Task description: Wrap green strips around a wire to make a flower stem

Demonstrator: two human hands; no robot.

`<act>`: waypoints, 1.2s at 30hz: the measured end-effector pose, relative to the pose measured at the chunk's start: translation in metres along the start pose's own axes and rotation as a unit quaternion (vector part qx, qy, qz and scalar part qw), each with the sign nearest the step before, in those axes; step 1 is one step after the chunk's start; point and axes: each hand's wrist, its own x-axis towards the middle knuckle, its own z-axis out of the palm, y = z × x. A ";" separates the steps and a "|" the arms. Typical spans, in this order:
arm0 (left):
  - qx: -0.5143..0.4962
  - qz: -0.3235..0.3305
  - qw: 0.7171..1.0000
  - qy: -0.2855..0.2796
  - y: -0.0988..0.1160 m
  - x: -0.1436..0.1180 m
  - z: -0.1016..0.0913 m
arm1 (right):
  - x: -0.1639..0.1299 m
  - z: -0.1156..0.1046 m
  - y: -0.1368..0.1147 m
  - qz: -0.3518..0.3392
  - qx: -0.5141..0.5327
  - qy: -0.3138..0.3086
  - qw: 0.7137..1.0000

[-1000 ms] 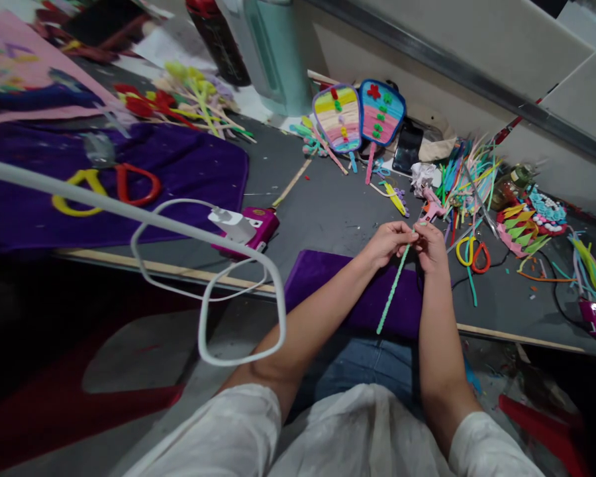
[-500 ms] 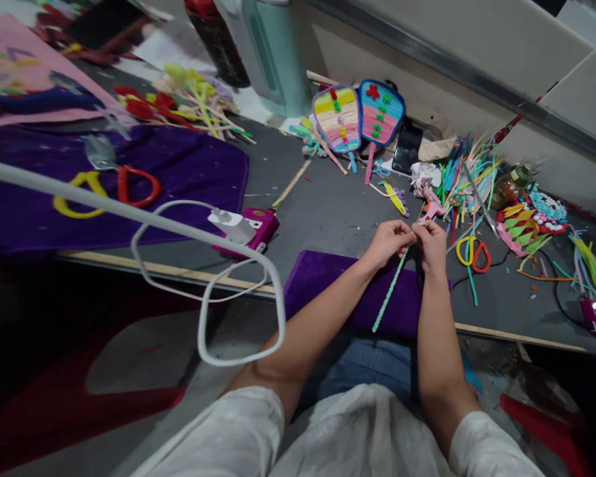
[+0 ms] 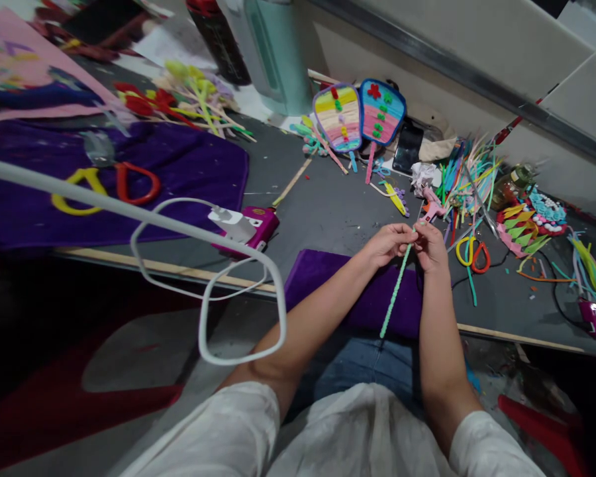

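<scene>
Green pipe cleaner [image 3: 395, 289], one, upper end pinched between fingertips of left hand [image 3: 388, 242] and right hand [image 3: 431, 246], both grasping, length hanging down below them over purple cloth [image 3: 328, 281]; scissors [image 3: 471, 254] just right of right hand.

Bright overhead light falls evenly across the cluttered grey table [image 3: 328, 212]. The lower left sinks into deep shadow. Wide-angle distortion bends the edges, where detail blurs.

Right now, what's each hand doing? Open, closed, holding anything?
Left hand: closed, fingers pinching the top end of the green pipe cleaner.
Right hand: closed, pinching the same end from the other side.
</scene>
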 end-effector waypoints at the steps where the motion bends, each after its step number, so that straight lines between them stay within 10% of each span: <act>1: 0.004 -0.002 1.000 0.002 0.000 0.000 0.000 | 0.000 0.000 0.001 -0.007 -0.006 0.010 1.000; 10: 0.211 0.137 0.959 0.132 -0.010 0.004 0.006 | 0.008 -0.001 0.013 -0.185 -0.168 0.105 0.963; 25: 0.015 0.020 1.000 0.019 -0.001 0.000 0.000 | 0.001 -0.001 0.001 0.010 -0.001 0.002 1.000; 36: 0.176 0.119 0.969 0.128 -0.006 0.000 0.009 | 0.003 0.002 0.007 -0.164 -0.159 0.101 0.968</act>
